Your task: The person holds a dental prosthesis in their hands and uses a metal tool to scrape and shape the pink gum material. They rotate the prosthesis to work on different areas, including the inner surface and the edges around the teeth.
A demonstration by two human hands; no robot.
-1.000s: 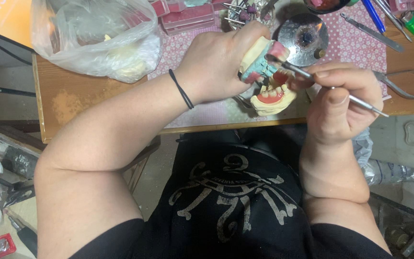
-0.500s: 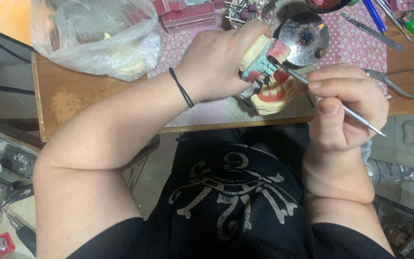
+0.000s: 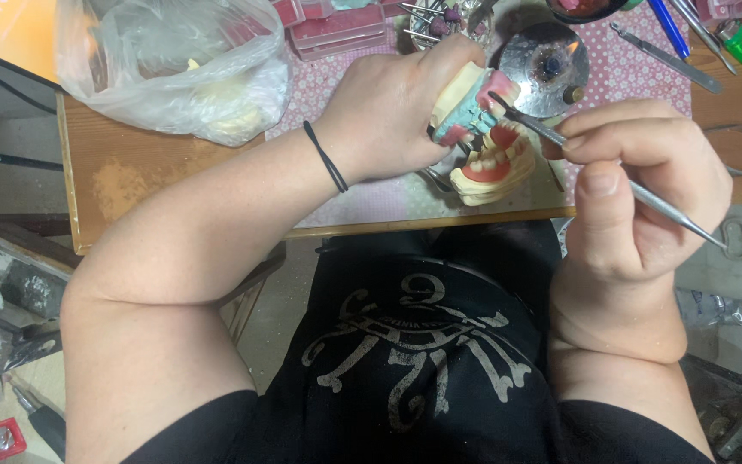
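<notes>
While the flame burns on the round burner (image 3: pixel 543 60):
Left hand (image 3: pixel 392 107): clamped around the denture model (image 3: pixel 483 137), held above the table edge (image 3: pixel 431 225).
Right hand (image 3: pixel 637 185): metal instrument (image 3: pixel 611 176) is pinched, tip at the model.

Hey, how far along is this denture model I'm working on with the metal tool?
Done, as far as shows: a row of teeth sits in pink wax on the dental model. In hand: the left hand grips the model while the right hand holds the thin metal instrument, its tip at the pink upper part. How much shaping is left cannot be told from here.
</notes>
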